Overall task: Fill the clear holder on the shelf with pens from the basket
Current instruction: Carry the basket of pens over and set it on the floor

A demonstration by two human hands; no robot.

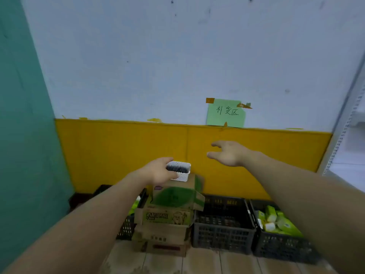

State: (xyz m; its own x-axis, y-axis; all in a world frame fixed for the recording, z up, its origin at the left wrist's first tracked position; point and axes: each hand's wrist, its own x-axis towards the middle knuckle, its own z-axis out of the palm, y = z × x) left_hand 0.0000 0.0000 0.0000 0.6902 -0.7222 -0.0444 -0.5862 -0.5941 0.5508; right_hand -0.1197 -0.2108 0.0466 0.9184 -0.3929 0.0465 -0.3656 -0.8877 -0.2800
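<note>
Atop the stack of cardboard boxes [169, 214], the left hand [158, 172] has its fingers curled round the small white basket [182, 177], dark pens [176, 167] packed inside. Right hand [230, 154] hangs in the air beside it, fingers spread, holding nothing. Looks like the fetch step: next the basket needs lifting level and carrying toward the white shelf [347, 123] at the right edge. The clear holder isn't in view. Dark crates [223, 224] sit on the pale floor [197, 262], below a yellow-banded wall and a green note [226, 113].

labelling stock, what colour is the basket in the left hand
White with perforated sides; the basket shows best in the head view.
</note>
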